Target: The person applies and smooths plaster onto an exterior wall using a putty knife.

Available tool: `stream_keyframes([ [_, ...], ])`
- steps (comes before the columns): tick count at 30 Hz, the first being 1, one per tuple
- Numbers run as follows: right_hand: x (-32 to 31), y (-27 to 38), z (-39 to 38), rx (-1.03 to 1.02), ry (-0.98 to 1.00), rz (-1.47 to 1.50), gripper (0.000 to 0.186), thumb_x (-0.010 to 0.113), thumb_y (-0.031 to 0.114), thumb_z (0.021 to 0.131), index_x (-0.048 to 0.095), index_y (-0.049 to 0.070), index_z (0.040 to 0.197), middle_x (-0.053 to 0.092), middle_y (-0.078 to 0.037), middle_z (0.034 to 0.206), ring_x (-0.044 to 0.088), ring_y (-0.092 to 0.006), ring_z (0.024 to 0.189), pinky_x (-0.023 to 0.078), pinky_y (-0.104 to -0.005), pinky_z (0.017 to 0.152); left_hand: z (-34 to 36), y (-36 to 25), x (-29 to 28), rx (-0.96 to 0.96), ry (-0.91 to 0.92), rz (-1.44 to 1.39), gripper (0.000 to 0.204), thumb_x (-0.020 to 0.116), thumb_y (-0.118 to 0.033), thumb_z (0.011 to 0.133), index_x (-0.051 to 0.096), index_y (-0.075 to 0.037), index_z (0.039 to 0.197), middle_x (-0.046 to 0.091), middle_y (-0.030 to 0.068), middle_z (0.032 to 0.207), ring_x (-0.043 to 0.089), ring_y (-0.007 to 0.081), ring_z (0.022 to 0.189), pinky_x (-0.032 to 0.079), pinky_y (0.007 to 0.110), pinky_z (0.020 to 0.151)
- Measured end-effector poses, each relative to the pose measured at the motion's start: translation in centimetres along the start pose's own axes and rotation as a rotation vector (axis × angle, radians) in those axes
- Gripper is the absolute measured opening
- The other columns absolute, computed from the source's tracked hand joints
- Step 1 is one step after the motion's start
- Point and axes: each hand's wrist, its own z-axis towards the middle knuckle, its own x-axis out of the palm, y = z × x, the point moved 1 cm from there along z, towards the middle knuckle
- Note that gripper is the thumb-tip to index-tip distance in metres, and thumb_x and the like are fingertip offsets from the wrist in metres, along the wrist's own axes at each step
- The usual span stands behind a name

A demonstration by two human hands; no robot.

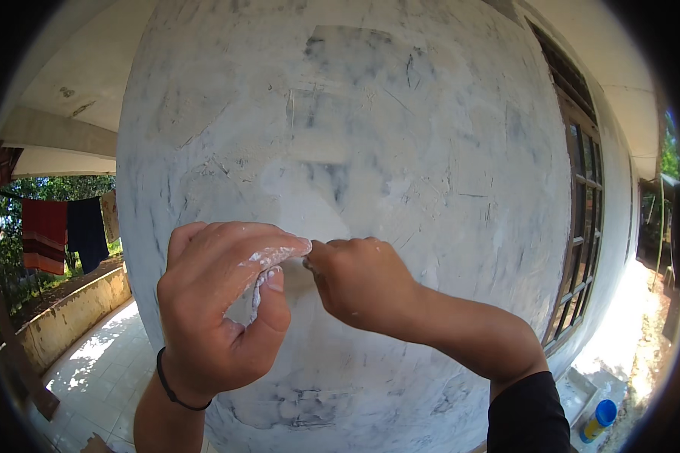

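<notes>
My left hand point(223, 302) is raised before a plastered wall point(431, 166), with its fingers curled over and the thumb bent up beneath them. Wet white paste point(268, 258) is smeared along the index finger and the inner side of the hand. Whether it grips a thing behind the fingers is hidden. Close beside its fingertips, my right hand point(363, 279) is closed in a fist, knuckles toward the wall. A small greyish bit shows at the fist's left edge, but what it holds is mostly hidden. A smooth pale patch lies on the wall just above both hands.
Grey scuffs and rough patches mark the wall. A barred window point(582, 219) stands at the right. Below it is a blue and yellow container point(599, 420). Cloths point(45, 234) hang at the left above a low wall point(75, 309) and a tiled floor point(102, 377).
</notes>
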Motion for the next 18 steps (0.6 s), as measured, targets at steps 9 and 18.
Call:
stream_keyframes([
  [9, -15.3, -12.4, 6.8, 0.278, -0.66, -0.302, 0.025, 0.052, 0.011, 0.073, 0.064, -0.001, 0.09, 0.063, -0.024, 0.072, 0.062, -0.0359, 0.066, 0.049, -0.0414, 0.064, -0.7, 1.3, 0.5, -0.044, -0.014, 0.01, 0.02, 0.049, -0.001, 0.075, 0.065, 0.001, 0.087, 0.066, 0.0128, 0.089, 0.061, 0.0243, 0.083, 0.042, 0.033, 0.08],
  [18, -18.2, -18.9, 10.7, 0.385, -0.708, -0.622, 0.024, 0.05, 0.016, 0.079, 0.064, 0.005, 0.095, 0.064, -0.022, 0.089, 0.061, -0.0388, 0.085, 0.048, -0.0456, 0.076, -0.6, 1.5, 1.0, -0.043, -0.004, 0.029, 0.02, 0.049, -0.001, 0.073, 0.065, 0.0, 0.086, 0.066, 0.0118, 0.087, 0.061, 0.0235, 0.082, 0.041, 0.032, 0.079],
])
